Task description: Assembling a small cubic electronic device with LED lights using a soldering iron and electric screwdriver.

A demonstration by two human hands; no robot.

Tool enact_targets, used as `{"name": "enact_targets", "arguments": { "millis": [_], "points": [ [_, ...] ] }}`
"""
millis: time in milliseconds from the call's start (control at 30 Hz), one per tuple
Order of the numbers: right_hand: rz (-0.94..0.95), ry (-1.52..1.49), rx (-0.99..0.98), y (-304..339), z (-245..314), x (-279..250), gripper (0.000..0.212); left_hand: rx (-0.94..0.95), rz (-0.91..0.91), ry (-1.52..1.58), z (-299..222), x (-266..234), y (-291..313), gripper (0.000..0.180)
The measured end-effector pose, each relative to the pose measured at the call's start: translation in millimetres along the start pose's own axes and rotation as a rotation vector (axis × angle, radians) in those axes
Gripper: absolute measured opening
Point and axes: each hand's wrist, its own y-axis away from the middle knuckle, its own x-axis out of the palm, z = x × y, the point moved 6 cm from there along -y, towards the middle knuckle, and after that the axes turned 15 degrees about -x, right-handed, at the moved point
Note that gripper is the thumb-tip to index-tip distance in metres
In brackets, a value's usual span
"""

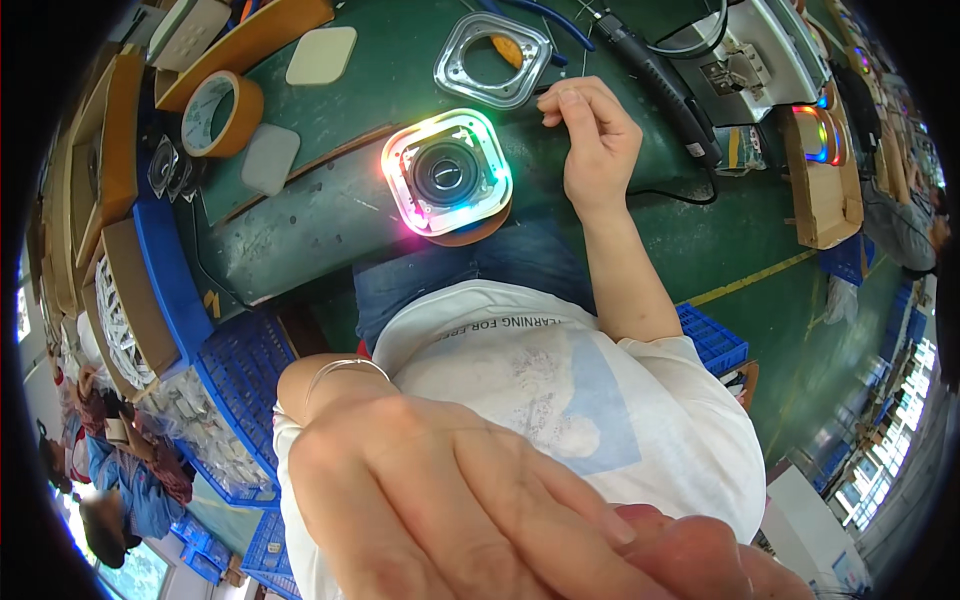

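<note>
Large and close to the camera, my left hand is raised in front of my chest. Its fingers are bent and pressed together, and the lower edge cuts off their tips; whatever they hold, if anything, is hidden. A bracelet circles that wrist. Over the bench, my right hand is closed, thumb against the curled fingers, and its grip hides anything inside. To its left is a rounded-square speaker, its rim glowing in several colours around a dark cone. Beyond that hand lies a clear rounded-square frame with a round opening.
The green bench carries a tape roll, a pale square pad, a grey pad and a black corded tool. Blue crates stand at left. At right, a cardboard tray sits near another lit speaker. Other people are far left.
</note>
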Motion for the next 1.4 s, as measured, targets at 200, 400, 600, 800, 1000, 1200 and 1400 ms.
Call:
{"name": "enact_targets", "arguments": {
  "millis": [200, 400, 600, 800, 1000, 1200, 1400],
  "points": [
    [0.003, 0.018, -0.019, -0.7, -1.7, -0.2, 0.02, 0.028, -0.322, -0.143, -4.1, 11.9, 14.2, 0.032],
    [-0.004, 0.016, -0.024, -0.3, -2.1, -0.8, 0.02, 0.001, -0.278, -0.109, 6.4, 23.5, 17.4, 0.036],
    [-0.006, 0.011, -0.028, -0.5, -2.2, 1.1, 0.02, -0.014, -0.247, -0.102, 25.0, 8.8, -2.4, 0.04],
    [-0.024, 0.018, -0.025, -1.0, -2.7, -2.4, 0.02, -0.033, -0.224, -0.108, 29.2, -10.5, -7.1, 0.045],
    [-0.01, 0.005, -0.029, -0.5, -1.6, -0.2, 0.02, -0.077, -0.134, -0.098, 38.4, -7.6, -13.3, 0.049],
    [-0.01, 0.006, -0.01, 0.7, -2.0, 0.0, 0.019, -0.098, -0.062, -0.081, 30.5, -5.2, 1.2, 0.054],
    [-0.015, 0.007, -0.011, 0.1, -3.0, -2.3, 0.019, -0.102, -0.014, -0.048, 45.0, -7.5, -2.2, 0.059]
  ]
}}
